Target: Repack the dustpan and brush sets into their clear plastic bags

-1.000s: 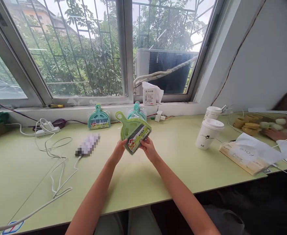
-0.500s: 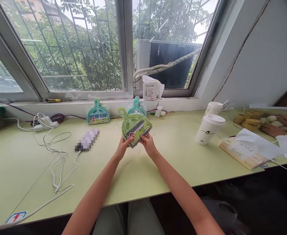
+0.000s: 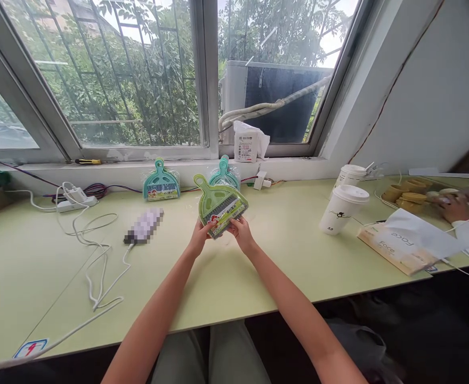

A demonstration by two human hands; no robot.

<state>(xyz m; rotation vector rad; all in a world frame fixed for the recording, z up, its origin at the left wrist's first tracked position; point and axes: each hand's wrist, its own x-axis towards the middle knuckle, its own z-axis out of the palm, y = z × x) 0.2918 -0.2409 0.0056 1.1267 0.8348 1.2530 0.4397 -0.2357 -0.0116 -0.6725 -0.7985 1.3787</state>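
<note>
A green dustpan and brush set [image 3: 219, 204] in clear wrap is held above the table, tilted, its handle pointing up and left. My left hand [image 3: 201, 236] grips its lower left corner, thumb on the front label. My right hand [image 3: 241, 232] grips the lower right edge; its fingers are partly hidden behind the set. Behind it, a teal dustpan set [image 3: 224, 173] leans against the wall below the window, partly covered. Another teal dustpan set [image 3: 161, 184] leans there farther left.
On the left lie a blurred phone [image 3: 144, 226], white cables and a power strip [image 3: 77, 203]. On the right are paper cups [image 3: 342, 210], a tissue pack [image 3: 402, 242], yellow jars [image 3: 411, 202] and another person's hand [image 3: 455, 207]. A white box [image 3: 246, 145] stands on the sill.
The green set stays in both my hands, almost unmoved. At the far right, the other person's hands have shifted over the round pale items. The view has moved slightly.
</note>
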